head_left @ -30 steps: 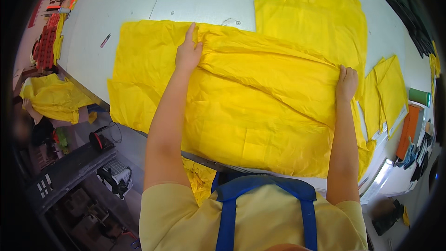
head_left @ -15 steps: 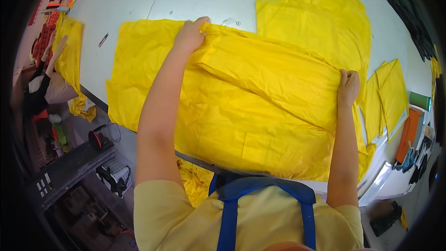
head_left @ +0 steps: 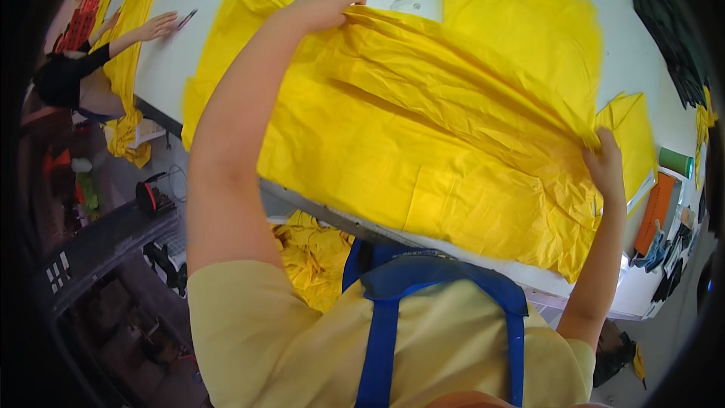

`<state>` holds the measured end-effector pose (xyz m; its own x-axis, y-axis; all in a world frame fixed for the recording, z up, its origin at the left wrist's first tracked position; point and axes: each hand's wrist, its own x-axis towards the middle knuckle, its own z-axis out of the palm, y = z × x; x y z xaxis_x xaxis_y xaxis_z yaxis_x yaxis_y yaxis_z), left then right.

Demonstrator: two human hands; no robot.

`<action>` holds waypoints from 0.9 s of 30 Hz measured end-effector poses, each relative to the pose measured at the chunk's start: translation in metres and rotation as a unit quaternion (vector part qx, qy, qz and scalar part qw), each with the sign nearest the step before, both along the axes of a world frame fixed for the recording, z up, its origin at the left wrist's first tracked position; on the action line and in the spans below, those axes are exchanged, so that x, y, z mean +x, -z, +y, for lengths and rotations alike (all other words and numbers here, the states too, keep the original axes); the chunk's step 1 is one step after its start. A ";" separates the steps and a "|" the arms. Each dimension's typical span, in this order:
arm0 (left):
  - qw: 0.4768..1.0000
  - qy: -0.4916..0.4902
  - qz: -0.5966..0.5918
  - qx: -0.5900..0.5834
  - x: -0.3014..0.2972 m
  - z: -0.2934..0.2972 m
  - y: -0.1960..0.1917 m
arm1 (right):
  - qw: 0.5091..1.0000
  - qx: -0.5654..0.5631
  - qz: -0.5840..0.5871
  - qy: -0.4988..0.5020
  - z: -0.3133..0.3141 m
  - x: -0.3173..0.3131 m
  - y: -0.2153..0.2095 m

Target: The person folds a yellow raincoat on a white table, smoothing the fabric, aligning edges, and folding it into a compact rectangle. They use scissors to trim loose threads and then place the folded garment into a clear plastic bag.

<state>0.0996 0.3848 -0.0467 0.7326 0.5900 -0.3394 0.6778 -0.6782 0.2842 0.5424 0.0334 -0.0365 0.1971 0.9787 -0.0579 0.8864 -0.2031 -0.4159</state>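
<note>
A big sheet of yellow fabric (head_left: 423, 143), crinkled and creased, sprawls across the white table (head_left: 226, 0), its near edge spilling over the table's front. The left hand (head_left: 328, 6) is curled tight on the far top edge, fingers closed around a fold. The right hand (head_left: 606, 165) pinches the cloth's right edge, fingers closed on it. More yellow pieces (head_left: 529, 30) lie beyond, and another person's hand (head_left: 155, 26) rests on the table's far left.

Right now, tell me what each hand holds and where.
Both grip the yellow fabric sheet: the left hand at its far-left edge, the right hand at its right edge.
</note>
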 end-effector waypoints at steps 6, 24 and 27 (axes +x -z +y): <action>0.930 0.102 -0.194 0.294 -0.135 -0.180 -0.020 | 0.976 0.173 -0.094 -0.092 -0.170 -0.123 -0.007; 0.981 -0.010 -0.120 0.151 -0.148 -0.295 0.068 | 0.988 0.020 -0.034 0.150 -0.220 0.031 0.048; 0.986 -0.001 -0.100 0.130 -0.143 -0.292 0.074 | 0.980 -0.095 0.074 0.161 -0.218 0.065 0.065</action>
